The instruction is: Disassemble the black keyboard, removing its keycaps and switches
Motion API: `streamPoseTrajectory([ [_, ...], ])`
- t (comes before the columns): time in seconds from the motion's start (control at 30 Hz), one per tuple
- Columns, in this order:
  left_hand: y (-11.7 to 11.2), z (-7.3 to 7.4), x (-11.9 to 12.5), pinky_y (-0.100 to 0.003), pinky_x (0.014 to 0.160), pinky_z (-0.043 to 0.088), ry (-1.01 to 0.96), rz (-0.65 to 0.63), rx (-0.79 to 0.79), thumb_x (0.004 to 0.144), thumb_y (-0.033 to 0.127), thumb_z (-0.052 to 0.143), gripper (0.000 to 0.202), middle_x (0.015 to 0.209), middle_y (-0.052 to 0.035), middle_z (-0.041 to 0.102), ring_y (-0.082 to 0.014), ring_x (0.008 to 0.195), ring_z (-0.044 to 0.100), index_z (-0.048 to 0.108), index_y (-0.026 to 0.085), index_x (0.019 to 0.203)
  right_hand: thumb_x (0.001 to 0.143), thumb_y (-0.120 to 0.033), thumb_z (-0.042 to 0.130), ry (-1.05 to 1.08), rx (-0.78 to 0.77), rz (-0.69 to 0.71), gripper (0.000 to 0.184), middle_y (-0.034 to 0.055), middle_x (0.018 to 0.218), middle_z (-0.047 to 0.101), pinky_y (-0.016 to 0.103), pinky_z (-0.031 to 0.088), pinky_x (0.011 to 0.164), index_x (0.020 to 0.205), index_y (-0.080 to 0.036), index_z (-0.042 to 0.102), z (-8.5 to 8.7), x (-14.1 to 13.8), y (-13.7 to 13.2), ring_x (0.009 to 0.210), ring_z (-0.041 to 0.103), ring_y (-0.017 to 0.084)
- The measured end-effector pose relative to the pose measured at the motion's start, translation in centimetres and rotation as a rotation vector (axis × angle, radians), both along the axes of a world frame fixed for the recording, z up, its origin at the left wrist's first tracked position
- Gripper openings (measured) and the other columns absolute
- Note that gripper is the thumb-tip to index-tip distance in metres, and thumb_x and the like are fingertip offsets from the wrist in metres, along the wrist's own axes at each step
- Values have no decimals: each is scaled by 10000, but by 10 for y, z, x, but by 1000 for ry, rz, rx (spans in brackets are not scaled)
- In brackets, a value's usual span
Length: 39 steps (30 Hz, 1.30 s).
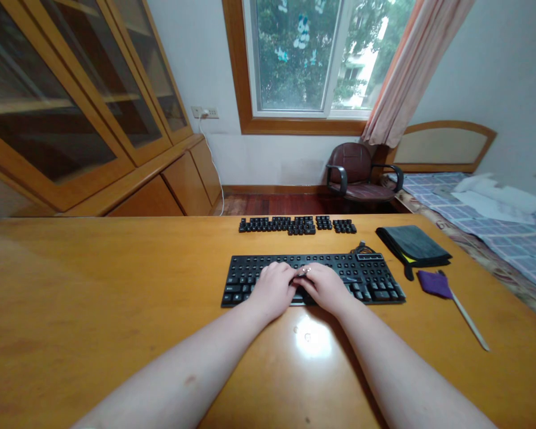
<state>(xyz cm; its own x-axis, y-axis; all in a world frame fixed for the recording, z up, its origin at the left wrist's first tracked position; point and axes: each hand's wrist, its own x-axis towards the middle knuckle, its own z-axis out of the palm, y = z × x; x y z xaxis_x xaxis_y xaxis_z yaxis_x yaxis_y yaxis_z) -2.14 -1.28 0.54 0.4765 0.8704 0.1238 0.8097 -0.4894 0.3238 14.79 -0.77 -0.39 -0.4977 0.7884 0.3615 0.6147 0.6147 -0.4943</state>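
Note:
A black keyboard lies flat on the desk under both hands. Its upper rows show small bare key stems, while the lower rows and part of the number pad still carry keycaps. My left hand rests over the middle of the keyboard with its fingers bent and drawn together at the fingertips of my right hand. Pinched in my right hand is a small dark piece with shiny metal bits, too small to name. My left fingertips meet it, but whether they grip anything is hidden.
Loose black keycaps stand in rows behind the keyboard. To the right lie a folded dark cloth, a purple cloth and a thin pale stick. A coiled cable sits at the keyboard's back edge. Beyond the wooden desk is a chair.

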Motion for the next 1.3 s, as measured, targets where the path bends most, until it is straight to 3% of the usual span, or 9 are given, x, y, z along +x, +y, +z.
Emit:
streamPoseTrajectory([
  [0.2,1,2,0,-358,810,415,-19,-11,-27,842,252,487,169,979,-58,611,-221,933,517,602,222,962,892,-312,473,-14,91,-71,206,80,879,700,329,459,764,894,-220,657,-5,1,-5,812,628,209],
  [0.33,1,-1,0,-358,791,419,-29,-1,15,870,338,471,185,970,-51,613,-224,925,520,594,224,948,897,-334,456,-47,85,-177,247,74,763,689,302,454,677,798,-213,647,-8,2,-3,720,630,206],
  [0.57,2,-4,2,-346,785,413,-1,11,40,875,346,473,188,965,-42,618,-219,914,526,590,219,948,866,-379,492,-12,15,-303,267,54,691,669,268,420,580,691,-213,608,-7,2,0,658,616,197],
  [1.0,5,-7,1,-337,796,412,-52,17,4,844,351,532,182,949,-42,627,-214,916,532,623,218,929,834,-331,513,184,-214,-294,222,58,736,700,296,462,641,705,-202,640,-3,3,5,707,645,210],
  [1.1,6,-7,0,-334,791,413,-51,18,10,850,358,522,185,941,-40,627,-212,911,533,624,216,913,810,-372,540,351,-326,-311,235,58,695,699,305,485,638,683,-195,626,-3,3,6,668,651,205],
  [1.2,7,-6,0,-330,782,415,-26,21,8,855,354,514,184,920,-41,631,-209,889,538,628,211,874,771,-477,570,685,-500,-348,297,47,636,686,317,522,595,700,-190,590,-6,3,9,576,646,194],
  [1.3,6,-4,0,-323,779,415,-8,19,15,848,327,527,158,896,-41,630,-204,872,540,624,203,845,746,-507,598,813,-527,-336,326,50,641,682,329,540,591,718,-182,586,-11,4,12,566,647,195],
])
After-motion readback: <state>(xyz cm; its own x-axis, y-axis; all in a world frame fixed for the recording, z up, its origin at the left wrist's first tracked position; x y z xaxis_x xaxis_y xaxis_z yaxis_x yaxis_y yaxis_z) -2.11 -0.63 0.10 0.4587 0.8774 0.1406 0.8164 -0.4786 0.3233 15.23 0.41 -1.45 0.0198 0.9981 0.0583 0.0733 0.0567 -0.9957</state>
